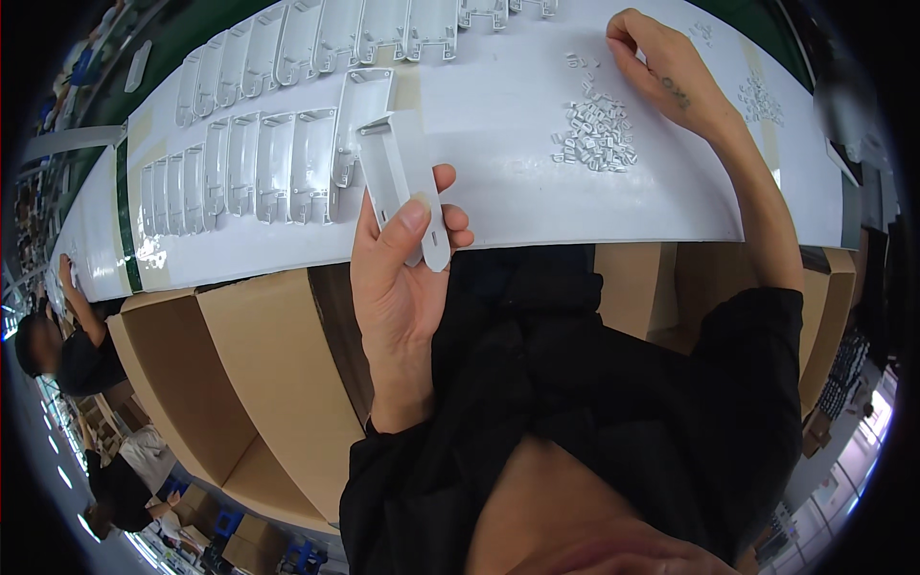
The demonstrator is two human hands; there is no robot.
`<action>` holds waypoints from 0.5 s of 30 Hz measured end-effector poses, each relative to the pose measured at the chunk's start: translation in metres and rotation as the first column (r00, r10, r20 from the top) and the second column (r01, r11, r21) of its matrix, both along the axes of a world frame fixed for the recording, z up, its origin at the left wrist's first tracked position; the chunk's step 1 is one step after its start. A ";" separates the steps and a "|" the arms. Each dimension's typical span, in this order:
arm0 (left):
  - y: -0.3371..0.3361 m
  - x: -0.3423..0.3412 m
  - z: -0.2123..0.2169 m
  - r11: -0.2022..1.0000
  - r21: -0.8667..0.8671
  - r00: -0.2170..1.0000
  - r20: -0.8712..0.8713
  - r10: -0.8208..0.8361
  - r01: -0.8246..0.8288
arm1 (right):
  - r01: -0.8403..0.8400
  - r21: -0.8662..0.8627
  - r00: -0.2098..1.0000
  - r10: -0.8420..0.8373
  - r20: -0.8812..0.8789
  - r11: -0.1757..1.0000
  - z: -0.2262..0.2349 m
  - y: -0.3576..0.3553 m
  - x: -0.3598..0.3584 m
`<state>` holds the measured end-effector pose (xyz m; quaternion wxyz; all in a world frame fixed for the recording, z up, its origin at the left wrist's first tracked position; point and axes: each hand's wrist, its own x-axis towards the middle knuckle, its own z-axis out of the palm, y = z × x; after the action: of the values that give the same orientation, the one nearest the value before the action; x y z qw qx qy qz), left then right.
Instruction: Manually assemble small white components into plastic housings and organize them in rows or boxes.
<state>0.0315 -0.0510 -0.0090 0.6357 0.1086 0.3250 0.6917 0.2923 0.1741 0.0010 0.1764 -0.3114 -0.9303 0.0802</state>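
Observation:
My left hand grips a long white plastic housing part over the near edge of the white table, thumb on its face. My right hand reaches to the far side of the table, fingers pinched together just beyond a heap of several small white clips. Whether a clip is between the fingertips is hidden.
Two rows of several identical white housing parts lie side by side on the table's left. A second small clip pile sits at the right. Open cardboard boxes stand under the table. Other people work at far left.

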 end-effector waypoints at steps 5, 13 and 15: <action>0.001 0.010 -0.003 0.995 -0.089 0.998 0.026 0.054 -0.052 | 0.022 -0.070 0.995 -0.015 0.099 0.997 -0.022 0.018 0.011; 0.010 0.019 0.008 0.996 0.008 0.996 0.042 -0.084 0.083 | 0.150 -0.209 0.989 -0.148 0.024 0.966 -0.022 0.000 0.029; 0.005 0.013 0.007 0.998 -0.031 0.998 0.021 -0.059 0.060 | 0.103 -0.203 0.995 -0.102 0.013 0.974 -0.037 0.009 0.035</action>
<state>0.0446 -0.0460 -0.0019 0.6608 0.1015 0.3261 0.6683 0.3277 0.1834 -0.0359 0.1467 -0.3755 -0.9001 0.1652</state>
